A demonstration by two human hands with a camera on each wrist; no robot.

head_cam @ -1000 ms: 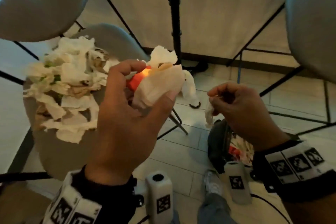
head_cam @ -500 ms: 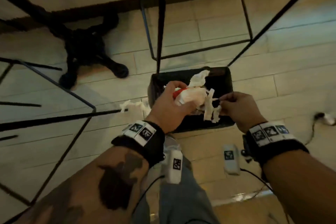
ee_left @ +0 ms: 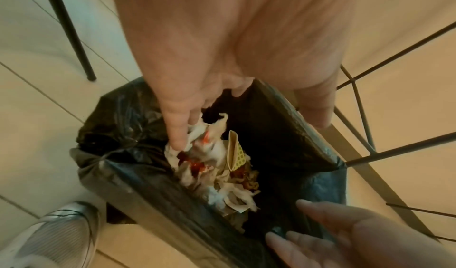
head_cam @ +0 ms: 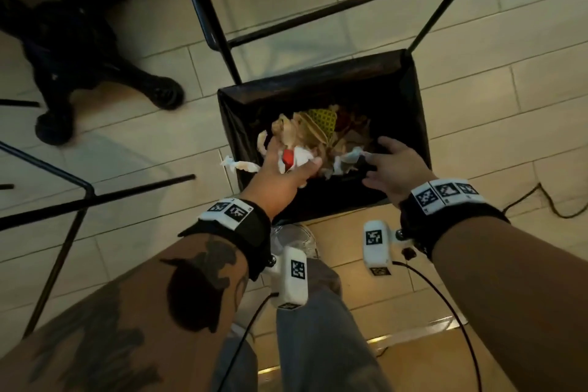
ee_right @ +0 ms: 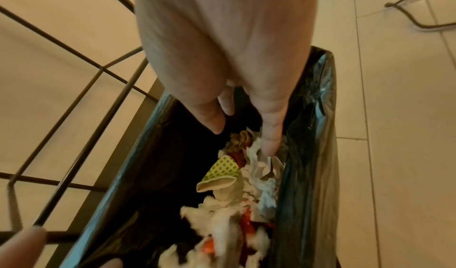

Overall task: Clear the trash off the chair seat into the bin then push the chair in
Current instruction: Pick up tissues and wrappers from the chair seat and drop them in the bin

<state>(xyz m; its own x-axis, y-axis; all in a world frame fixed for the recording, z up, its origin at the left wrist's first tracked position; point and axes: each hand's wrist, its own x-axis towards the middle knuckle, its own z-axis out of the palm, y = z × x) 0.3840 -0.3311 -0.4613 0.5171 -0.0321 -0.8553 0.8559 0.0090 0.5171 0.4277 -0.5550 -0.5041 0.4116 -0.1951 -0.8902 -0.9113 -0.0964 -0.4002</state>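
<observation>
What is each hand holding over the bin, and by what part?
Left hand: crumpled tissue wad, thumb and fingers around its sides. Right hand: nothing.

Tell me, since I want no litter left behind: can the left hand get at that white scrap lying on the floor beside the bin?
Probably yes. The white scrap lies in the open just left of the bin, close to the left hand, with nothing over it. But that hand seems still to have tissue against its fingers.
</observation>
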